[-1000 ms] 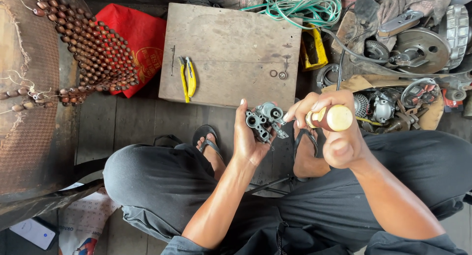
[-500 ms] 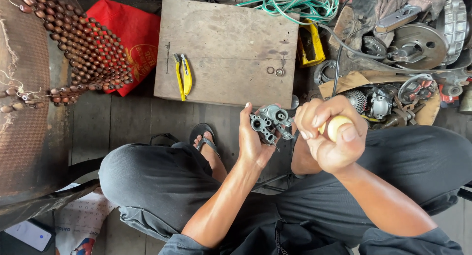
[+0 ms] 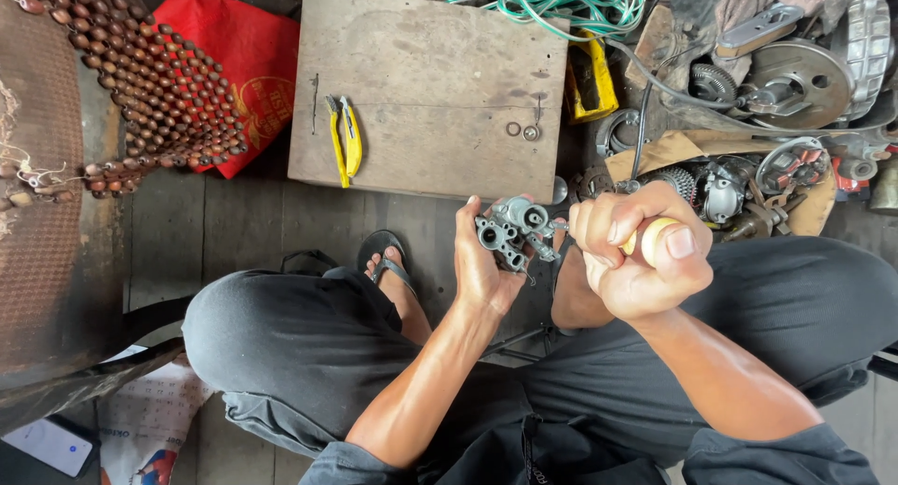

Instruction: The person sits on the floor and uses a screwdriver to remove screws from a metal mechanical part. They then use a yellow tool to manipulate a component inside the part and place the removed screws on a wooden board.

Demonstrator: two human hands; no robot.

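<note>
Two hands meet at frame centre: our left hand (image 3: 482, 260) grips a grey metal engine part (image 3: 510, 231), our right hand (image 3: 636, 260) is clenched round a pale tool handle (image 3: 655, 240). Above them we see one wooden board (image 3: 430, 83) carrying one yellow pliers (image 3: 343, 139) and two washers (image 3: 522, 130). Scrap parts (image 3: 767, 92) crowd the upper right; bare floor (image 3: 234, 223) lies left.

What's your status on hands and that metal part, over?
Left hand grips grey metal carburettor body. Right hand fisted on pale-handled tool, tip at the part. Nothing between hands; yellow pliers lie on wooden board.
</note>
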